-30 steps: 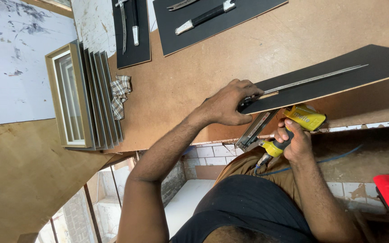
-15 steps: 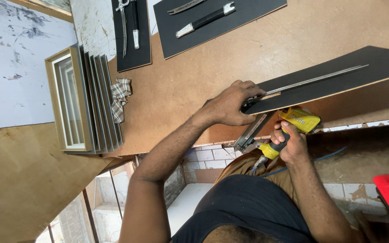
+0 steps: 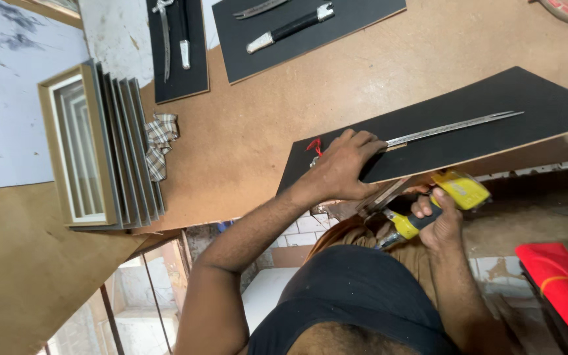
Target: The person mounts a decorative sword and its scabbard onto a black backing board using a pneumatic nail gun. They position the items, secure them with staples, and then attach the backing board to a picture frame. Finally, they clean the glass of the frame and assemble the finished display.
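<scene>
Fingers of the left hand (image 3: 343, 172) lie spread and pressed flat over the handle end of a long thin blade (image 3: 455, 126) on a black board (image 3: 494, 118) that overhangs the tabletop (image 3: 244, 131) edge. Just below them, the right hand (image 3: 438, 220) is wrapped around a yellow power tool (image 3: 442, 200) under the board's edge. Steady downward pressure with the tool kept square would likely help.
</scene>
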